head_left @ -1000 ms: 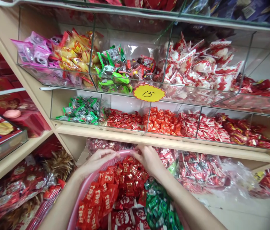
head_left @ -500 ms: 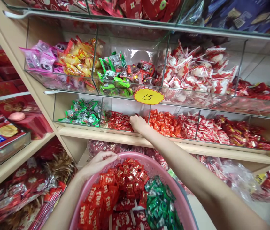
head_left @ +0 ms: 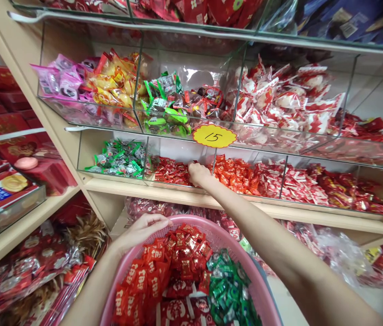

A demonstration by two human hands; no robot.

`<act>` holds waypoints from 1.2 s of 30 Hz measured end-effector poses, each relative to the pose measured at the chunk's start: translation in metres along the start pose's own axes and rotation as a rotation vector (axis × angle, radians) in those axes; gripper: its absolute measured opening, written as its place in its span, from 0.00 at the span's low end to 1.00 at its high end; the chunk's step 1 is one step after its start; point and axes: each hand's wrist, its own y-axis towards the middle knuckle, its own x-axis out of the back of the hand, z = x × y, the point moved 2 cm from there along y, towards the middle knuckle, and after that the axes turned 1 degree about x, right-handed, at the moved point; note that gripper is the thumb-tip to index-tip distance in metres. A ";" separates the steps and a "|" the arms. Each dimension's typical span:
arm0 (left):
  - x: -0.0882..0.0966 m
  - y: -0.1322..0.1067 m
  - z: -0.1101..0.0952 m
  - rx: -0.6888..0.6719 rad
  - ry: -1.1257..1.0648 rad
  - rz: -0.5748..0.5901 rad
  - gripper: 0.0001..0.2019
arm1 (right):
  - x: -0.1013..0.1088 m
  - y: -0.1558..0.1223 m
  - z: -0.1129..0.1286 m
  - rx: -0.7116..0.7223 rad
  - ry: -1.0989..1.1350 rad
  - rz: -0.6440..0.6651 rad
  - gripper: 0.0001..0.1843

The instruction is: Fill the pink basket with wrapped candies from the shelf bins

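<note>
A pink plastic basket [head_left: 227, 246] full of red and green wrapped sweets sits low in front of me. My left hand [head_left: 142, 230] grips its far left rim, fingers curled over the edge. My right hand [head_left: 198, 173] reaches into a clear shelf bin of small red wrapped candies [head_left: 169, 172], fingers curled down among them; whether they hold any is hidden. A yellow price tag marked 15 [head_left: 214, 135] hangs just above that hand.
Clear bins hold green candies [head_left: 119, 157], orange-red candies [head_left: 235, 174] and red-white packets [head_left: 279, 97]. The wooden shelf edge [head_left: 245, 203] runs under the bins. Bagged sweets [head_left: 300, 235] lie below. Red gift boxes [head_left: 4, 185] fill the left shelves.
My right hand left the basket rim and rose into the bin of red candies, then settled deeper among them. The left hand stayed on the rim.
</note>
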 end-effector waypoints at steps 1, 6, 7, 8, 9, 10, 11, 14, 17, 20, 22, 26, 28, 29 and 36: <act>0.000 0.000 0.000 -0.003 0.000 -0.001 0.17 | 0.004 -0.005 0.001 0.011 0.003 -0.037 0.27; 0.000 0.001 0.002 -0.017 0.020 -0.010 0.18 | 0.007 -0.046 0.010 0.253 0.658 -0.136 0.17; 0.000 0.001 0.002 -0.015 0.025 -0.012 0.18 | 0.000 -0.057 0.011 0.289 0.905 -0.035 0.14; 0.000 0.002 0.003 -0.014 0.029 -0.013 0.18 | -0.009 -0.067 0.013 0.302 1.131 0.097 0.14; 0.000 0.002 0.004 -0.015 0.029 -0.012 0.18 | -0.019 -0.076 0.015 0.291 1.315 0.216 0.14; -0.001 0.003 0.005 -0.016 0.025 -0.015 0.18 | -0.029 -0.085 0.015 0.248 1.444 0.285 0.14; -0.001 0.003 0.007 -0.013 0.018 -0.021 0.17 | -0.040 -0.092 0.014 0.198 1.531 0.334 0.15; 0.000 0.004 0.011 0.009 0.006 -0.041 0.14 | -0.068 -0.103 0.010 0.059 1.650 0.391 0.16; 0.001 0.004 0.012 0.026 0.021 -0.045 0.12 | -0.084 -0.104 0.007 -0.017 1.677 0.379 0.17; 0.002 0.003 0.011 0.026 0.020 -0.052 0.11 | -0.091 -0.103 0.007 -0.038 1.680 0.374 0.17; 0.002 0.003 0.010 0.010 0.004 -0.021 0.12 | -0.092 -0.104 0.008 -0.039 1.681 0.377 0.18; -0.001 0.006 0.009 -0.015 -0.026 0.020 0.12 | -0.094 -0.107 0.010 -0.053 1.666 0.392 0.20; -0.001 0.007 0.010 -0.022 -0.015 0.012 0.12 | -0.095 -0.109 0.011 -0.053 1.663 0.400 0.19; -0.001 0.007 0.010 -0.027 -0.006 0.011 0.12 | -0.096 -0.110 0.011 -0.050 1.664 0.400 0.19; -0.001 0.005 0.012 -0.014 0.001 0.037 0.13 | -0.104 -0.105 0.005 0.015 1.599 0.294 0.17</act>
